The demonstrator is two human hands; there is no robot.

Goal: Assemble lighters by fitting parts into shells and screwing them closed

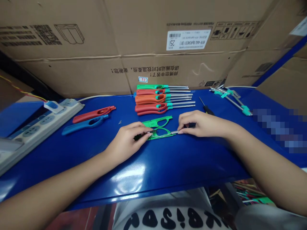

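Observation:
Near the middle of the blue table lies an open green lighter casing half [165, 134], with thin wire curving around its trigger opening. My left hand [130, 137] is closed at its left end, thumb and index finger pinching a small dark part against the casing. The rest of that grip is hidden under my palm. My right hand [199, 124] pinches the silvery metal tube [174, 132] at the casing's right end. Just behind lies a second green casing half [158, 122]. A few tiny screws [120, 122] rest beyond my left hand.
Several red, orange and green stick lighters [151, 99] are stacked at the back. A screwdriver [207, 108] lies behind my right hand, metal tubes with teal parts [231, 97] farther right. Red [93, 114] and blue casings [83, 125] lie left, beside a power strip [43, 124]. Cardboard [96, 76] stands behind.

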